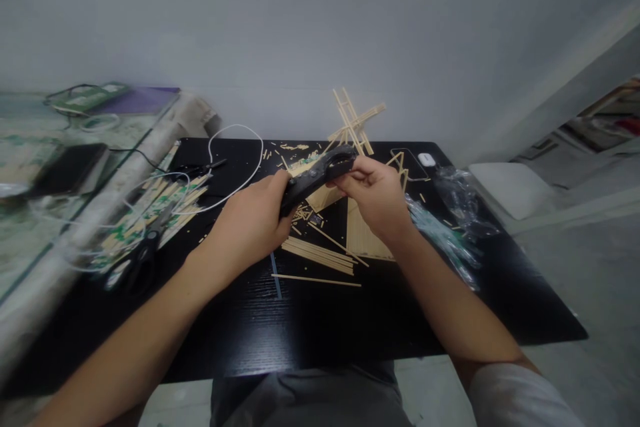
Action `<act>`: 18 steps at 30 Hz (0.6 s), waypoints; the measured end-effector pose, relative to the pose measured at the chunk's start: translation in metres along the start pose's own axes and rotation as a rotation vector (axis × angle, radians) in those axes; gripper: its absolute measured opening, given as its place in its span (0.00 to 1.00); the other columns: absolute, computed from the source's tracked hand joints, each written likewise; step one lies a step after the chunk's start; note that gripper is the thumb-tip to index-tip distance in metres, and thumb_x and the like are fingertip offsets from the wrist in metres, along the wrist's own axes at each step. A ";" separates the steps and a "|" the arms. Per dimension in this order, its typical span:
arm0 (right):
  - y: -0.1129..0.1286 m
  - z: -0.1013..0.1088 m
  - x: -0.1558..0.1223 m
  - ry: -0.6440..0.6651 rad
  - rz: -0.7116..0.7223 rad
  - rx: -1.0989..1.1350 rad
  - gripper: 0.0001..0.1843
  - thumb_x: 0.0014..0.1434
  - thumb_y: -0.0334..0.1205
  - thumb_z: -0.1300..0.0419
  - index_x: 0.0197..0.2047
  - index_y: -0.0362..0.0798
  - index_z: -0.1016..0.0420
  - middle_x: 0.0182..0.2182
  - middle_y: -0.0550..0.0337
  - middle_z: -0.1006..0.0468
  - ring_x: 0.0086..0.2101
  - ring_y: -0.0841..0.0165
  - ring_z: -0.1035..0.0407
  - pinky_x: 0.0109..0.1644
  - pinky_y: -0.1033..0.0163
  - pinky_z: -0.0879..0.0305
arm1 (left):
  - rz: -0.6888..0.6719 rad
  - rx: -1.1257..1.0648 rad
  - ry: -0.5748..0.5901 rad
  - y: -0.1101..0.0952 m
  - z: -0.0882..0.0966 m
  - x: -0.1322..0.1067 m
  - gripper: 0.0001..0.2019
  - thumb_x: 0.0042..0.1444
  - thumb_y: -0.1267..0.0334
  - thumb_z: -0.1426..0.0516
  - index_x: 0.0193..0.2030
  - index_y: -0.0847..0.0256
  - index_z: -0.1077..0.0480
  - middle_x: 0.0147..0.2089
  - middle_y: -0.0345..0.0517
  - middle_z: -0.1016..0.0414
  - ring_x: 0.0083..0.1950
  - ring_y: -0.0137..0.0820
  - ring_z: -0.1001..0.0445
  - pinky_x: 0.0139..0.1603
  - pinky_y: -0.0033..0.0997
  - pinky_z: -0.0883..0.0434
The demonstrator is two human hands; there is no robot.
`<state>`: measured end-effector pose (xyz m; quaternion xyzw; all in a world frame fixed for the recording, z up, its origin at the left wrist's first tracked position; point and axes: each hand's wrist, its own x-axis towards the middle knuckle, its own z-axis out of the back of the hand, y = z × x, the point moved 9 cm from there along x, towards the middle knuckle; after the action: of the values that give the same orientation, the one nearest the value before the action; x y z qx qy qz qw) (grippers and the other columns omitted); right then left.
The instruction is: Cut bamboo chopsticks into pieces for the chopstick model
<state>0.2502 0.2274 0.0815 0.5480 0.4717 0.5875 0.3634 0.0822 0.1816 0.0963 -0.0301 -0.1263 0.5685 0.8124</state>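
A black hand-held tool [311, 183] is up above the middle of the table, tilted with its right end higher. Its exact kind is unclear; the right end has a curved, loop-like opening. My left hand [253, 217] is wrapped round its lower left end. At the upper right end, the fingers of my right hand [376, 199] are pinched together against it. Thin wooden sticks [317, 257] lie below, nearest my left hand. Behind the tool stands a structure of joined sticks [353, 120], and a flat stick panel [363, 233] lies partly under my right hand.
On the black table [320, 333], scissors [145, 250] and bundled sticks [165, 203] lie left, near a looping white cord [261, 153]. Clear plastic packaging [463, 203] and a small white case [427, 159] are at right. Stick scraps [303, 213] litter the middle. A white stool [505, 190] stands beyond.
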 end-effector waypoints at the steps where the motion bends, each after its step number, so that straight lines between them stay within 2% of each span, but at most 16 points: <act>1: 0.000 0.000 0.000 -0.001 -0.004 -0.004 0.15 0.54 0.50 0.24 0.33 0.50 0.21 0.30 0.60 0.16 0.34 0.67 0.21 0.34 0.62 0.28 | 0.003 0.002 0.002 0.000 0.000 0.000 0.12 0.67 0.61 0.47 0.54 0.61 0.34 0.49 0.56 0.20 0.46 0.47 0.20 0.41 0.40 0.29; 5: 0.001 0.000 0.000 0.001 0.012 0.003 0.13 0.55 0.48 0.24 0.33 0.50 0.21 0.30 0.60 0.16 0.33 0.68 0.21 0.36 0.61 0.26 | 0.023 0.038 0.012 0.001 0.000 0.000 0.12 0.67 0.61 0.47 0.54 0.61 0.34 0.47 0.56 0.20 0.43 0.46 0.20 0.38 0.38 0.32; 9: 0.002 -0.001 0.001 0.012 0.044 0.016 0.09 0.57 0.43 0.26 0.34 0.50 0.20 0.30 0.61 0.16 0.32 0.69 0.22 0.37 0.63 0.26 | 0.060 0.045 0.026 0.004 -0.003 0.000 0.10 0.67 0.61 0.47 0.51 0.60 0.32 0.35 0.50 0.21 0.34 0.42 0.23 0.32 0.36 0.40; 12: 0.001 -0.002 0.000 0.035 0.052 0.008 0.10 0.58 0.44 0.27 0.34 0.49 0.20 0.29 0.61 0.17 0.32 0.70 0.22 0.35 0.64 0.27 | 0.054 -0.078 0.008 0.008 -0.003 0.002 0.08 0.67 0.59 0.47 0.47 0.58 0.31 0.30 0.45 0.25 0.29 0.38 0.27 0.31 0.34 0.43; 15: 0.002 -0.006 -0.003 0.071 0.060 -0.008 0.11 0.61 0.45 0.28 0.42 0.50 0.20 0.31 0.62 0.16 0.30 0.71 0.23 0.34 0.65 0.27 | 0.063 -0.251 -0.031 0.017 -0.001 0.006 0.10 0.67 0.54 0.46 0.40 0.57 0.31 0.28 0.41 0.27 0.27 0.33 0.32 0.32 0.33 0.42; 18: 0.006 -0.008 -0.006 0.103 0.073 -0.031 0.13 0.66 0.45 0.32 0.52 0.52 0.22 0.33 0.62 0.16 0.30 0.72 0.23 0.38 0.63 0.25 | 0.114 -0.340 -0.076 0.033 0.001 0.012 0.14 0.65 0.50 0.44 0.34 0.57 0.33 0.27 0.40 0.28 0.27 0.32 0.35 0.32 0.33 0.41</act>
<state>0.2434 0.2188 0.0858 0.5283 0.4604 0.6348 0.3254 0.0555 0.2042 0.0928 -0.1526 -0.2494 0.5847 0.7567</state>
